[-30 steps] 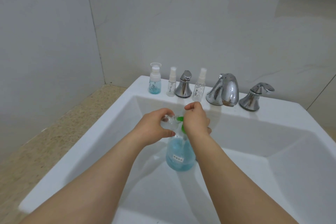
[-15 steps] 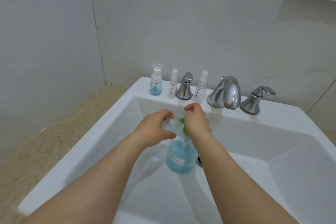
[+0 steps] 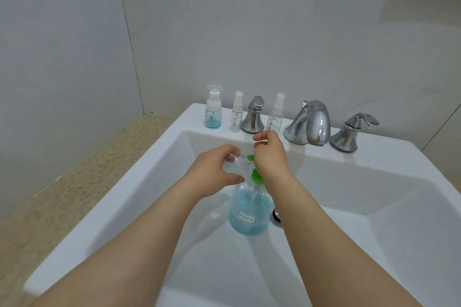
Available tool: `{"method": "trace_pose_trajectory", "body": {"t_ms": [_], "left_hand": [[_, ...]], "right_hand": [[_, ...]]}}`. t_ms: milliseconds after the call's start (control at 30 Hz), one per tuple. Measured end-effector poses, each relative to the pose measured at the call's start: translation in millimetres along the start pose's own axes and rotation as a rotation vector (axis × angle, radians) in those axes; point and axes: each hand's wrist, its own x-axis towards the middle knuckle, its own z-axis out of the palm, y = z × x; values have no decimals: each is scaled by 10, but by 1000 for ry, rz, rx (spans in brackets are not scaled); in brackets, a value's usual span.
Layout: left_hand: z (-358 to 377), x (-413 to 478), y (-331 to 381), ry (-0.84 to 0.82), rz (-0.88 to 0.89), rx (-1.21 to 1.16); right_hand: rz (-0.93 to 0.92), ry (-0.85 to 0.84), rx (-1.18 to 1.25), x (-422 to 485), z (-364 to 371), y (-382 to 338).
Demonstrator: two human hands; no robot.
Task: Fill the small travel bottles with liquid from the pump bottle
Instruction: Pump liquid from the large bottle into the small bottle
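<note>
On the far ledge of the sink stand, from the left, a small blue-filled bottle, a clear spray bottle, a tap handle and a second spray bottle. Nearer, the left hand grips a clear travel bottle lying on its side, mouth toward the green nozzle. The pump bottle (blue liquid, white label) stands in the basin. The right hand curls over its top; whether it clasps or only presses, I cannot tell.
</note>
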Motion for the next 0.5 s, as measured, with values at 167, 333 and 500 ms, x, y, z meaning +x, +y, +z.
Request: {"method": "trace_pose_trajectory", "body": {"t_ms": [167, 333, 500], "left_hand": [[25, 1, -34, -22, -28, 74], [21, -6, -18, -16, -18, 70], [9, 5, 37, 7, 16, 32]], "right_hand": [[47, 14, -157, -78, 10, 51], [48, 37, -72, -94, -10, 26], [-59, 37, 43, -8, -50, -50]]}}
